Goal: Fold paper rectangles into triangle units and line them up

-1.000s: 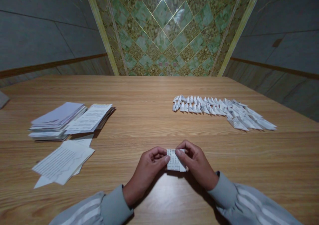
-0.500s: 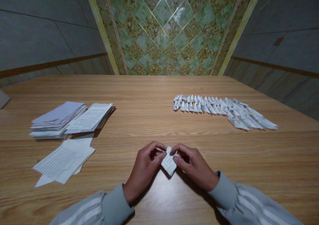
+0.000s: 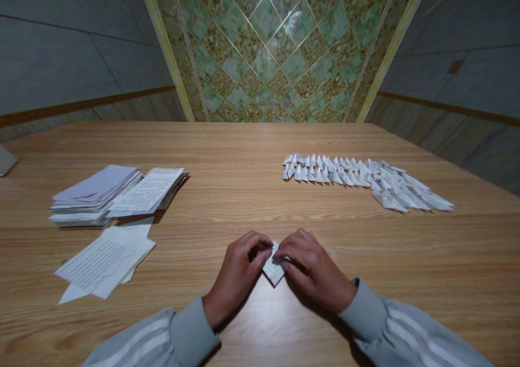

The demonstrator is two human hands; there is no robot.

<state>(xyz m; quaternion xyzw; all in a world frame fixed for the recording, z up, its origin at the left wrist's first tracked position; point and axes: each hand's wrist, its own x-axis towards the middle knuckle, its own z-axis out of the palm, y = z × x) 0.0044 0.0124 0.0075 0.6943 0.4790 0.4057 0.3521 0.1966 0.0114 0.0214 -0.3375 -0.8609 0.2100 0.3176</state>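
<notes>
A small folded piece of paper (image 3: 273,273) with print on it is held just above the table, one corner pointing toward me. My left hand (image 3: 242,267) pinches its left edge between thumb and fingers. On the other side, my right hand (image 3: 311,267) is closed on the right edge, its fingers lying over the upper part of the paper. Those fingers hide much of the printed face.
On the wooden table (image 3: 227,194), paper stacks (image 3: 93,188) stand at the left, with loose printed sheets (image 3: 108,261) nearer me. Rows of folded paper pieces (image 3: 341,172) lie at the back right. A tiled wall (image 3: 268,58) rises behind.
My right hand's fingers have come further over the folded paper and now cover more of it. The left hand keeps its pinch, nearly in place.
</notes>
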